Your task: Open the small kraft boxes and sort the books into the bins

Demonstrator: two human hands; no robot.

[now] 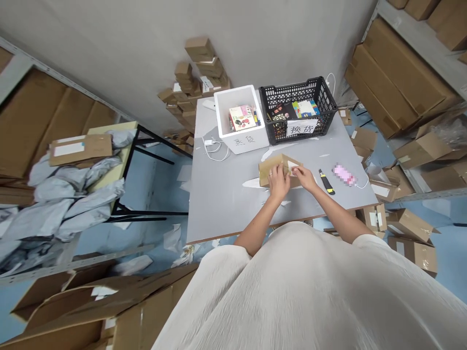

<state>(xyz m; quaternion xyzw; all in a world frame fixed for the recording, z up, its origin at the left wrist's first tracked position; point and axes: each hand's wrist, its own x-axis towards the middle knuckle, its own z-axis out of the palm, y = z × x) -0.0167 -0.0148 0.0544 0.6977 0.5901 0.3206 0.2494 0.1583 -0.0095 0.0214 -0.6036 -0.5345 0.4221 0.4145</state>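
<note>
A small brown cardboard box (264,171) rests on the grey table, tilted slightly toward me. My left hand (279,183) lies over its near left part, fingers gripping it and steadying it. On the box's right side is a white label (291,165). My right hand (305,178) pinches at this label's edge with thumb and forefinger; the fingertips partly hide the spot. To the right of that hand lies a black and yellow utility knife (326,182). Beyond it is a pink blurred object (344,175) with a white cable.
Behind the box stand a white foam bin (244,141) with books and a black plastic crate (268,131) with a paper sign. A white charger (210,143) lies at left. Stacked cartons (200,48) lean by the wall; grey parcels (47,209) fill the left side. Scraps litter the tabletop.
</note>
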